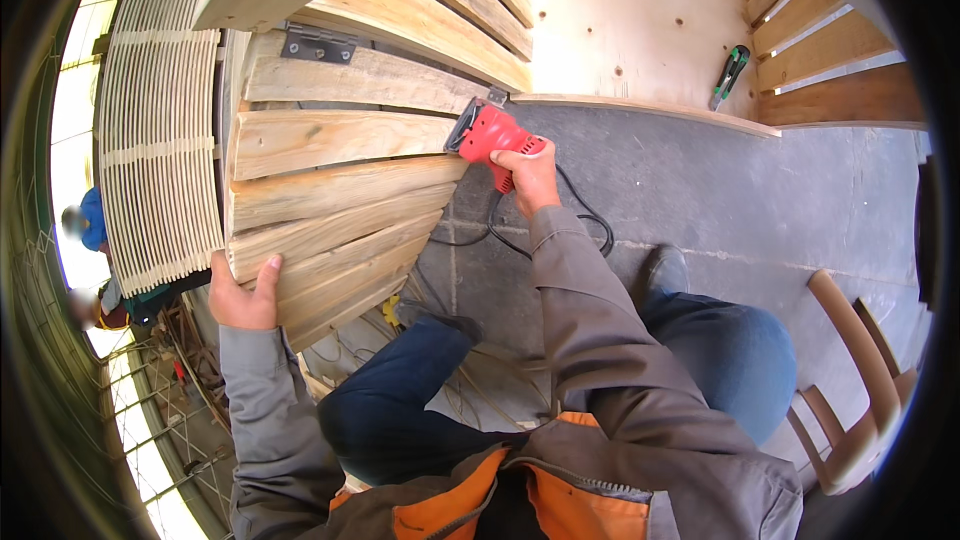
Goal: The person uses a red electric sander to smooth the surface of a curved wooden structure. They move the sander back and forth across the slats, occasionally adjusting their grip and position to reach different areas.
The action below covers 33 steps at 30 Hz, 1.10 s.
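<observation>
My right hand (pixel 533 178) is wrapped around the body of a red electric sander (pixel 488 135). The sander's dark pad meets the right-hand end of a slat on a slatted wooden door (pixel 335 143). At the door's near left edge, my left hand (pixel 245 292) grips the wood, thumb on the face and fingers partly hidden behind the edge. A metal hinge (pixel 318 44) with screws joins the door to the wooden frame, and a smaller hinge (pixel 496 96) shows just beyond the sander. A black power cord (pixel 590 205) loops from the sander down to the floor.
A plywood base (pixel 630 25) with slatted sides lies beyond, bearing a green and black utility knife (pixel 733 72). Ribbed light-coloured panelling (pixel 155 140) stands at left. A wooden chair (pixel 862 380) is at lower right. Other people (pixel 92 220) are at far left. Grey floor (pixel 700 185) surrounds my feet.
</observation>
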### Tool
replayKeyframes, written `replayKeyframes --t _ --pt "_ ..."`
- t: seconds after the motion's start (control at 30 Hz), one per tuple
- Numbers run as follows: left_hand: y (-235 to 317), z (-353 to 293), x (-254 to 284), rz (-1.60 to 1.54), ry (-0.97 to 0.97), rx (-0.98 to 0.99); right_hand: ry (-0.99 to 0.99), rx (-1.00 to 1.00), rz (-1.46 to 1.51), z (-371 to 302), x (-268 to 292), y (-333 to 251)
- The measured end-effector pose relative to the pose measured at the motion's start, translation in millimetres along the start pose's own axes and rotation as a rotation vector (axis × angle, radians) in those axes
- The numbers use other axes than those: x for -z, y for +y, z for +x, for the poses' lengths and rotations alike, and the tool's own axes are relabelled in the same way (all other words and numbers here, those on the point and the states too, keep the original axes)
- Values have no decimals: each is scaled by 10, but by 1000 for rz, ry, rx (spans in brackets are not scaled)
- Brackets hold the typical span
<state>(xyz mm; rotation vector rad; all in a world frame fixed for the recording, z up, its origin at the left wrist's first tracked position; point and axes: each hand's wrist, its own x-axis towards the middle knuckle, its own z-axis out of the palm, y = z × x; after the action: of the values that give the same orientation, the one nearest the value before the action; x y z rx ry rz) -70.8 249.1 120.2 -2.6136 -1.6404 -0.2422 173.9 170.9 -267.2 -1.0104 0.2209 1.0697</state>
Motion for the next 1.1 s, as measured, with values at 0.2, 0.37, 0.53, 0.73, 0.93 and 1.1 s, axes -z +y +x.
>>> replayKeyframes --t 0.2,0.37,0.53,0.73,0.93,1.1 --pt "25 -5 28 62 12 8 48 36 4 -245 -154 -78" --pt "19 15 42 91 -3 32 1 170 -74 -643 -498 -343" --pt "72 -33 80 156 -20 80 -5 291 -257 -1140 -926 -814" --pt "179 -89 119 172 -57 140 -43 515 -464 -1659 -1332 -1161" --pt "228 -142 149 198 -96 161 -88 720 -538 -2136 -1644 -1482" --pt "247 -194 163 189 -106 181 -61 591 -524 -2061 -1569 -1417"
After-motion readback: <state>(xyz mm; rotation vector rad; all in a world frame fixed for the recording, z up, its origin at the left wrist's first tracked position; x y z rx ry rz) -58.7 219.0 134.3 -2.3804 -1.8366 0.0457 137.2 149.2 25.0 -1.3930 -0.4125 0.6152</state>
